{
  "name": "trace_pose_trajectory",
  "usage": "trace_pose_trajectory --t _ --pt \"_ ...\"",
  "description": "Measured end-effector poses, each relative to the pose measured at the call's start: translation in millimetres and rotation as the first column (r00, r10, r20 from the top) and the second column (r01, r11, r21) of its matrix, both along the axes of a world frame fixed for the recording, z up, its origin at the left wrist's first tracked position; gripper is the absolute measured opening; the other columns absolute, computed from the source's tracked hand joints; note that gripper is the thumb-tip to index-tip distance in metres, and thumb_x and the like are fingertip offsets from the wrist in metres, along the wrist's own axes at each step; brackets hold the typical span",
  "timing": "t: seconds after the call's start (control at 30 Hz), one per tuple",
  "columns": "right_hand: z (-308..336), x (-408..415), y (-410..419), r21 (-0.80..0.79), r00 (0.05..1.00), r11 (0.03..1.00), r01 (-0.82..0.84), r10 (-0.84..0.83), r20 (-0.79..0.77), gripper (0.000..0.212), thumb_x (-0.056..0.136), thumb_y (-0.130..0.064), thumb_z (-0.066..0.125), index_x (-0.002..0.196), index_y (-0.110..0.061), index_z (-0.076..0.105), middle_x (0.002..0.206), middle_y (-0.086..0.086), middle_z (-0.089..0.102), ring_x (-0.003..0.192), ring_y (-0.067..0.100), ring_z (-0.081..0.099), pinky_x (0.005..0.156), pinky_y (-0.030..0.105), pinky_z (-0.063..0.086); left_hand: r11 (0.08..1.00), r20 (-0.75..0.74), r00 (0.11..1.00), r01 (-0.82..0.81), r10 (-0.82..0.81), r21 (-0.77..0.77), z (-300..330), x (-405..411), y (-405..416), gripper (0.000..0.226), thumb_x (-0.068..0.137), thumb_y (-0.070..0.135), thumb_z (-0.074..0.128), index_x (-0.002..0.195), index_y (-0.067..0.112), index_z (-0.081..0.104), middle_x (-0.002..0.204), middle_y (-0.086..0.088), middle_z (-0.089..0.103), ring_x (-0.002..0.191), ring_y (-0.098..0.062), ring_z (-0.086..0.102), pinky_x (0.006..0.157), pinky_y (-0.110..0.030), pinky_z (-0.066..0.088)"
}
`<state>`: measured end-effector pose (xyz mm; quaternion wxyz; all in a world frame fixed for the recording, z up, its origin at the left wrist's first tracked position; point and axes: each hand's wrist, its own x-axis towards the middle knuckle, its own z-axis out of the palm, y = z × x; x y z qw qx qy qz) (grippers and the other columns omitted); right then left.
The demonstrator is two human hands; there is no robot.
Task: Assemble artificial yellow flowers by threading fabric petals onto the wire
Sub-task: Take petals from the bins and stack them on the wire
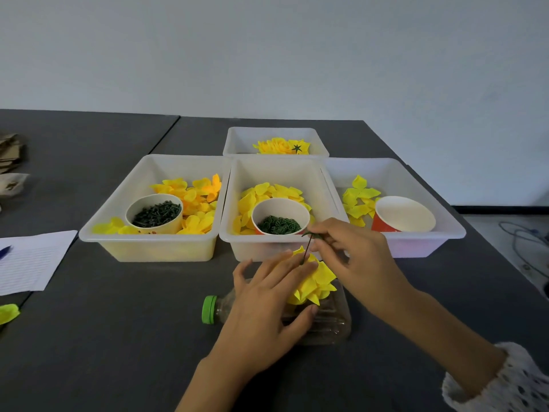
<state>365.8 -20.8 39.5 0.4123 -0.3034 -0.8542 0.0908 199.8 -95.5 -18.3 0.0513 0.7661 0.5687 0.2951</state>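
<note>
Right hand [353,257] pinches a thin green wire stem [307,248]; left hand [267,304], fingers curled, seemingly grips the yellow fabric flower [315,285] over a dark grey table [118,322].

Dark grey table [118,337]. On top: four white plastic bins [154,245] close together, a clear bottle [326,319] with green cap lying on its side, lined paper [29,263] at left, a yellow petal [8,313] near left edge, brown cardboard bits [10,156] far left.
</note>
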Motion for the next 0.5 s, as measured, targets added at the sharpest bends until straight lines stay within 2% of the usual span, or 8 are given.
trace_pose_trajectory --t 0.07,0.2,0.27,0.3,0.37,0.43,0.5 --pt "-0.8 -0.4 0.5 0.092 0.997 0.996 0.020 -0.027 0.074 0.019 0.090 -0.004 0.060 0.107 -0.004 0.068 0.095 0.006 0.072 0.084 0.017 0.068 0.074 0.026 0.055 1.000 0.000 1.000 0.000 0.000 0.001 -0.2 -0.2 0.3 0.054 0.092 0.056 0.046 0.144 0.046 0.036 0.153 0.031 0.028 0.144 0.010 0.011 0.115 -0.048 0.009" --pt "-0.1 -2.3 4.4 0.234 0.974 0.972 -0.036 -0.018 0.228 0.020 0.090 -0.007 0.057 0.107 -0.004 0.067 0.095 0.007 0.070 0.082 0.020 0.068 0.070 0.030 0.057 1.000 0.017 1.000 -0.007 0.007 0.010 -0.9 0.5 0.8 0.053 0.092 0.054 0.048 0.143 0.045 0.038 0.151 0.031 0.030 0.145 0.009 0.012 0.114 -0.051 0.011" --pt "-1.4 1.3 5.1 0.208 0.964 0.975 -0.075 0.017 0.266 0.028 0.096 -0.021 0.056 0.118 -0.007 0.065 0.105 0.005 0.070 0.090 0.017 0.068 0.072 0.031 0.058 1.000 0.026 1.000 -0.006 0.006 0.015 -1.7 0.5 0.9 0.053 0.092 0.053 0.049 0.143 0.045 0.038 0.150 0.031 0.031 0.145 0.007 0.014 0.114 -0.055 0.015" --pt "-2.8 3.7 4.7 0.153 0.968 0.986 -0.066 0.026 0.248 0.036 0.097 -0.031 0.052 0.128 -0.013 0.060 0.111 0.002 0.069 0.095 0.014 0.067 0.074 0.029 0.058 1.000 0.025 1.000 -0.004 0.004 0.016 -2.1 0.3 1.0 0.053 0.092 0.052 0.049 0.143 0.045 0.037 0.150 0.031 0.031 0.145 0.006 0.015 0.113 -0.056 0.017" --pt "-5.6 6.5 2.1 -0.031 0.995 1.000 -0.001 0.004 0.095 0.042 0.098 -0.040 0.047 0.137 -0.027 0.048 0.114 -0.008 0.068 0.097 0.005 0.065 0.075 0.020 0.054 1.000 0.015 1.000 -0.005 0.005 0.011 -3.5 -0.4 1.0 0.054 0.092 0.054 0.048 0.144 0.046 0.036 0.150 0.030 0.031 0.145 0.006 0.015 0.113 -0.057 0.017" --pt "-5.5 3.6 5.3 -0.268 0.995 0.963 0.004 -0.031 -0.097 0.026 0.095 -0.030 0.056 0.120 -0.029 0.057 0.100 -0.016 0.068 0.090 0.004 0.065 0.072 0.019 0.054 1.000 -0.001 1.000 -0.006 0.006 0.008 -4.7 -1.1 1.6 0.053 0.092 0.056 0.047 0.143 0.048 0.035 0.150 0.029 0.031 0.146 0.005 0.013 0.114 -0.055 0.016" --pt "-4.5 -2.3 12.5 -0.461 0.987 0.886 -0.055 -0.021 -0.158 0.008 0.089 -0.016 0.066 0.095 -0.022 0.067 0.085 -0.007 0.068 0.080 0.011 0.064 0.074 0.029 0.055 1.000 -0.021 1.000 0.004 -0.004 0.006 -4.5 -1.4 2.3 0.052 0.092 0.057 0.046 0.142 0.051 0.034 0.151 0.025 0.030 0.147 0.002 0.011 0.113 -0.053 0.013"
